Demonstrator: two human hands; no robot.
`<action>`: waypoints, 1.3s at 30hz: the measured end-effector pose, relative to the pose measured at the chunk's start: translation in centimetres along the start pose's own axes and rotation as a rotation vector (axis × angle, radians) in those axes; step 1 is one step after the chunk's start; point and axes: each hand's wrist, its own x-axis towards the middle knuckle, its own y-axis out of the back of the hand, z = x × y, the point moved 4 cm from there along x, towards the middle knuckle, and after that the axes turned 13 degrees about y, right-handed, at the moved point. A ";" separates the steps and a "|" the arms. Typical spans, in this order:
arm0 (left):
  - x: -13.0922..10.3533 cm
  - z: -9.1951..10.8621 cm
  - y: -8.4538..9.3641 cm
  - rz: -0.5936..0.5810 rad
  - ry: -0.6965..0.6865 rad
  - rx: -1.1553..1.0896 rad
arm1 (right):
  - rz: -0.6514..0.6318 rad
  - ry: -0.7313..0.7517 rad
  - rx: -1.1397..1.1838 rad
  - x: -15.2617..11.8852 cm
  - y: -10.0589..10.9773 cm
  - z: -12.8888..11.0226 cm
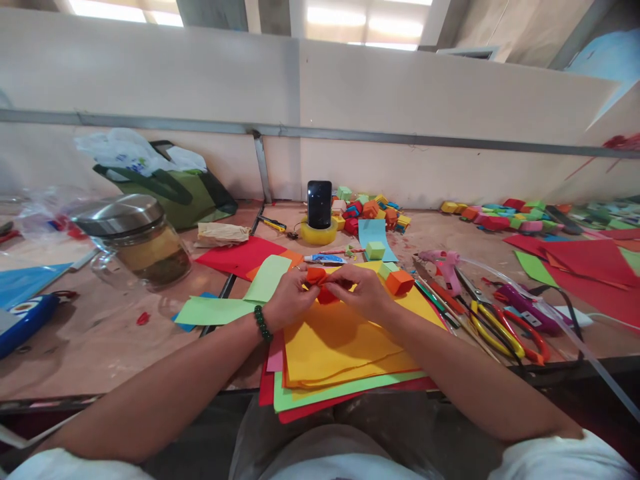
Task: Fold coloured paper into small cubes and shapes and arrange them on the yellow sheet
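Between both hands is a small piece of folded orange-red paper [317, 275], held over a stack of coloured sheets. My left hand [293, 297] pinches its left side; a dark green bead bracelet circles that wrist. From the other side, my right hand [361, 291] grips the same paper with thumb and fingers. Under them, a yellow sheet [340, 353] tops the stack, with green and red sheets showing at its edges. An orange paper cube [399, 283] sits just right of my right hand, and a light green paper cube [375, 251] stands behind it.
At right lie scissors [493, 327], pliers [525, 337] and a pink glue gun [443, 263]. A phone [319, 203] stands in a yellow tape roll [319, 231], near piled paper cubes [370, 210]. A glass jar [145, 247] and green bag [175, 193] stand at left.
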 end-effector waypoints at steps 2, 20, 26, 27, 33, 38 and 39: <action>-0.1 0.1 -0.2 -0.008 -0.004 0.008 | 0.007 -0.025 0.001 -0.1 -0.1 0.1; -0.4 0.6 1.2 0.158 -0.050 -0.074 | 0.015 -0.067 0.225 0.2 0.7 0.3; -0.4 0.5 0.9 0.152 -0.045 -0.029 | 0.056 -0.038 0.138 0.3 0.9 0.7; -0.4 0.5 0.9 0.150 -0.043 -0.008 | 0.048 -0.024 0.144 0.3 0.9 0.5; -0.5 0.2 0.2 0.049 -0.034 0.087 | -0.015 0.112 0.023 0.3 1.0 -1.3; -0.6 0.1 -0.3 0.020 -0.031 0.175 | -0.024 0.237 -0.148 0.0 0.5 -1.4; -0.7 0.2 -0.4 0.011 -0.034 0.194 | -0.024 0.262 -0.165 0.0 0.3 -1.4</action>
